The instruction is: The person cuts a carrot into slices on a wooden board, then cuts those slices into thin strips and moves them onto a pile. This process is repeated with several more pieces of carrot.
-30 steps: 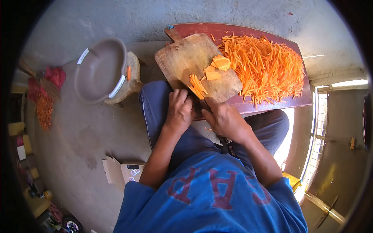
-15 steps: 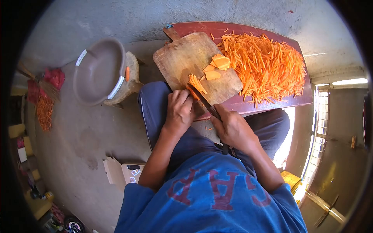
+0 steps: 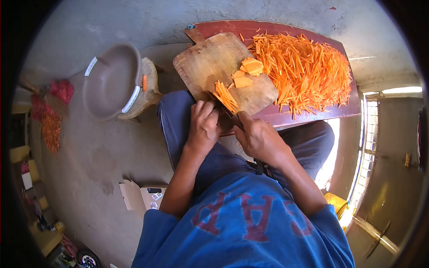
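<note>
My left hand (image 3: 204,124) is closed at the near edge of the wooden cutting board (image 3: 203,58), its fingers curled down. The carrot piece seen at its fingertips earlier is now hidden by the hand. My right hand (image 3: 261,137) is wrapped around the handle of a knife (image 3: 235,119), whose blade points left toward the left hand and is mostly hidden. Just beyond the blade lies a small bunch of cut carrot strips (image 3: 225,97). Flat carrot slices (image 3: 251,67) sit farther up the board, some overlapping.
A large heap of carrot strips (image 3: 304,73) covers the right of the red table (image 3: 330,115). To the left, a brown basin (image 3: 111,82) rests by a stool (image 3: 151,80) with an orange piece on it. An open cardboard box (image 3: 132,196) lies on the floor.
The knife and right hand have moved slightly left and nearer the body, the blade dropping mostly out of sight. The cut strips now lie fanned beyond it. The left hand has barely shifted.
</note>
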{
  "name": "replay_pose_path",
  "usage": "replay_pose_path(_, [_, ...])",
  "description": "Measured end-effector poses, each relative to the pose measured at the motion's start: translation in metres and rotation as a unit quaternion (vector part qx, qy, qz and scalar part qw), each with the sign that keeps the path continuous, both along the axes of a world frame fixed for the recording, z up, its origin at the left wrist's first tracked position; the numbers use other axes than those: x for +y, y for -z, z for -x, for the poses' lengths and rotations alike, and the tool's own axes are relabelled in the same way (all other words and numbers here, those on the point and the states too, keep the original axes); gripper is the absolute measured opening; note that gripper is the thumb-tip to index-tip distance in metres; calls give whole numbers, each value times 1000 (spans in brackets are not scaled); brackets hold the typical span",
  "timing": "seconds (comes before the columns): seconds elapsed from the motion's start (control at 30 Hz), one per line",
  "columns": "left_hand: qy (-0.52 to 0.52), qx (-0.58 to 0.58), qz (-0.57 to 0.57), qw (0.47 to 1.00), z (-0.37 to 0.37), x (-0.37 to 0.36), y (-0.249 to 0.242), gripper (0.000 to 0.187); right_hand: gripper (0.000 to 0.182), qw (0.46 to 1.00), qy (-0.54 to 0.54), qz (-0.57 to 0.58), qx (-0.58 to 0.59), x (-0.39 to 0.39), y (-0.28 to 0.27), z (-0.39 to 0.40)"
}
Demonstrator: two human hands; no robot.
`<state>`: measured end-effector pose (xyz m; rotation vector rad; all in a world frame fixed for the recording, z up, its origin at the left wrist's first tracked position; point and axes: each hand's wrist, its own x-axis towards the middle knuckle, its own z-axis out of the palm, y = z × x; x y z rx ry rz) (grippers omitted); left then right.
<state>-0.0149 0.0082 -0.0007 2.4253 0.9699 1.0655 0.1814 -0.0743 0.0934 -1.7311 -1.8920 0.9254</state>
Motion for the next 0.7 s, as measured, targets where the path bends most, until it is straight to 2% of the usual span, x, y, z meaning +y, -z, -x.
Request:
replay_pose_path(0.23, [-17, 49, 2, 999, 0, -7, -6, 21, 26, 1000, -10, -1, -6, -4, -2, -2])
replay_pose_path(0.33, [-21, 29, -27, 999, -4, -3, -1, 15, 26, 1000, -10, 7, -14, -11, -7, -4])
replay_pose_path(0.43, [-10, 21, 12, 1000, -3, -5, -6, 13, 25, 1000, -7, -2, -16, -8, -4, -1])
replay_pose_path(0.53, [-22, 34, 24, 999, -1, -7, -2, 16, 25, 1000, 6, 8, -11, -4, -7, -1])
replay_pose_path(0.7, [-34, -10, -7, 999, -3, -7, 4, 25, 26, 1000, 6, 16, 14, -17, -26, -10])
